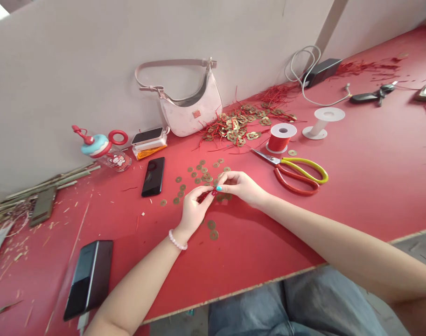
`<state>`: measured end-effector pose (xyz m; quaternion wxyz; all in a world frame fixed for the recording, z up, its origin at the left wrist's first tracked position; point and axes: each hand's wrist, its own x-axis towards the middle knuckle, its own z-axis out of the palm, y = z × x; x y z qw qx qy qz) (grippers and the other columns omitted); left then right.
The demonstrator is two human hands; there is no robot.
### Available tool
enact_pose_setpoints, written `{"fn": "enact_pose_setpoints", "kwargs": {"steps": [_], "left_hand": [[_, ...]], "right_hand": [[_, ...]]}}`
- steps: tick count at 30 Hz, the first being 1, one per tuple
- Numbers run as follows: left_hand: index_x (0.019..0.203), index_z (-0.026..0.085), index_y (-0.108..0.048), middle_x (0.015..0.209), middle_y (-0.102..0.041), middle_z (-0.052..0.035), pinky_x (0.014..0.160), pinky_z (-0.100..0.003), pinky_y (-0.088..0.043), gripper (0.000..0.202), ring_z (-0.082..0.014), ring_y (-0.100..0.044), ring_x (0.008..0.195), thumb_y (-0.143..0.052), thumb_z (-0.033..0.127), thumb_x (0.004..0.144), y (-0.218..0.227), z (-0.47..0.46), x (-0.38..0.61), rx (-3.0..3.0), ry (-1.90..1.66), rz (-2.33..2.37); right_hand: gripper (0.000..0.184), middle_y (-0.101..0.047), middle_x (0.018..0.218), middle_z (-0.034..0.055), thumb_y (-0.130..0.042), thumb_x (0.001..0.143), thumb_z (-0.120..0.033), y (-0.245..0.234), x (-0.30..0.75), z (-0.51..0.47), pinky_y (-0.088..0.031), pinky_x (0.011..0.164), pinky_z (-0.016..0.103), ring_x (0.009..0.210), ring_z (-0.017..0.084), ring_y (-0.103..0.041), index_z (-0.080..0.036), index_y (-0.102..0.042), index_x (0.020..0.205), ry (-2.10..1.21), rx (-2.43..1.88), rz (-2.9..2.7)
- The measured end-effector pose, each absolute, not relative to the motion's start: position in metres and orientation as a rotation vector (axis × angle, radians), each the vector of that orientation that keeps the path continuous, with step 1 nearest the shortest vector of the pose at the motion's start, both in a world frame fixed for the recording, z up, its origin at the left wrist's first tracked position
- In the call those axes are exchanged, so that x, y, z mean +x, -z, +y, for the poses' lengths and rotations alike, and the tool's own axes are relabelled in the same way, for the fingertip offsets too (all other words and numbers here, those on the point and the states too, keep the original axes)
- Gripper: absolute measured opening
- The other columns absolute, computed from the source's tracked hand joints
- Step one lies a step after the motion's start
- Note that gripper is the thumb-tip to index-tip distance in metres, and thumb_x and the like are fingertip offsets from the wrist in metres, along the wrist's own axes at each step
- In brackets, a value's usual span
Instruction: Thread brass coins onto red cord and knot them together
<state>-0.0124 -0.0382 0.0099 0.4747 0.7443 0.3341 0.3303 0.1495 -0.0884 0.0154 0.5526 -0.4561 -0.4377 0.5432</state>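
Note:
My left hand (196,205), with a pink bead bracelet (178,241) at the wrist, meets my right hand (241,187) above the red table. Thumbs and fingertips of both are pinched together, almost touching. A bit of red cord seems to show between them, but the fingers hide most of it. Loose brass coins with holes (204,177) lie around and beyond the hands, and two more coins (213,229) rest on the near side. To the right are scissors (289,170) with one yellow and one red handle, blades pointing away to the left.
Behind lies a heap of coins tied with red cord (237,126), beside a pink handbag (192,109). A red thread spool (281,138) and a bare white spool (319,123) stand right. Left are phones (153,176) and a cup (109,151). The table edge (233,293) runs before my lap.

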Motion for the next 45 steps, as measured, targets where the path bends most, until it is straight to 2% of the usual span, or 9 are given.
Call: {"fn": "enact_pose_setpoints", "kwargs": {"steps": [13, 19, 22, 30, 40, 45], "left_hand": [[0.083, 0.019, -0.067, 0.089, -0.067, -0.0050, 0.080, -0.029, -0.049, 0.013, -0.0161, -0.061, 0.085, -0.057, 0.027, 0.079, -0.0108, -0.0396, -0.0114, 1.849, -0.814, 0.667], [0.088, 0.020, -0.068, 0.110, -0.062, -0.0071, 0.088, -0.032, -0.048, 0.015, -0.0190, -0.058, 0.103, -0.058, 0.026, 0.079, -0.0104, -0.0394, -0.0119, 1.856, -0.852, 0.689], [0.088, 0.020, -0.068, 0.111, -0.062, -0.0069, 0.090, -0.034, -0.048, 0.015, -0.0192, -0.058, 0.103, -0.058, 0.026, 0.079, -0.0102, -0.0390, -0.0123, 1.893, -0.868, 0.706], [0.084, 0.018, -0.068, 0.098, -0.065, -0.0069, 0.080, -0.031, -0.051, 0.013, -0.0177, -0.061, 0.091, -0.059, 0.026, 0.078, -0.0083, -0.0374, -0.0128, 1.916, -0.897, 0.745], [0.085, 0.017, -0.068, 0.099, -0.064, -0.0082, 0.072, -0.028, -0.052, 0.015, -0.0175, -0.060, 0.090, -0.059, 0.027, 0.078, -0.0045, -0.0332, -0.0133, 1.817, -0.968, 0.789], [0.085, 0.016, -0.068, 0.100, -0.064, -0.0083, 0.071, -0.026, -0.051, 0.016, -0.0167, -0.061, 0.089, -0.060, 0.028, 0.078, -0.0049, -0.0319, -0.0130, 1.717, -1.012, 0.850]], "right_hand": [[0.026, -0.056, 0.066, -0.0013, -0.067, 0.069, -0.037, -0.0138, 0.1441, -0.0883, -0.044, 0.055, 0.023, 0.058, 0.008, -0.052, -0.015, -0.054, 0.072, -1.232, -1.084, -1.042], [0.023, -0.050, 0.070, -0.0028, -0.059, 0.076, -0.034, -0.0111, 0.1415, -0.0877, -0.041, 0.052, 0.021, 0.057, 0.007, -0.048, -0.019, -0.052, 0.091, -1.020, -1.213, -1.176], [0.025, -0.052, 0.078, -0.0009, -0.056, 0.078, -0.034, -0.0094, 0.1409, -0.0871, -0.042, 0.054, 0.021, 0.061, 0.007, -0.050, -0.019, -0.048, 0.096, -0.992, -1.235, -1.205], [0.024, -0.052, 0.065, -0.0034, -0.050, 0.082, -0.037, -0.0124, 0.1413, -0.0882, -0.041, 0.052, 0.020, 0.056, 0.007, -0.050, -0.019, -0.047, 0.096, -1.241, -1.139, -1.192], [0.015, -0.052, 0.066, -0.0033, -0.053, 0.077, -0.022, -0.0140, 0.1468, -0.0873, -0.038, 0.050, 0.019, 0.055, 0.006, -0.049, -0.019, -0.049, 0.091, -1.235, -1.132, -1.207], [0.017, -0.051, 0.066, -0.0034, -0.049, 0.075, -0.017, -0.0122, 0.1481, -0.0862, -0.039, 0.051, 0.020, 0.055, 0.007, -0.047, -0.018, -0.051, 0.092, -1.150, -1.181, -1.268]]}}
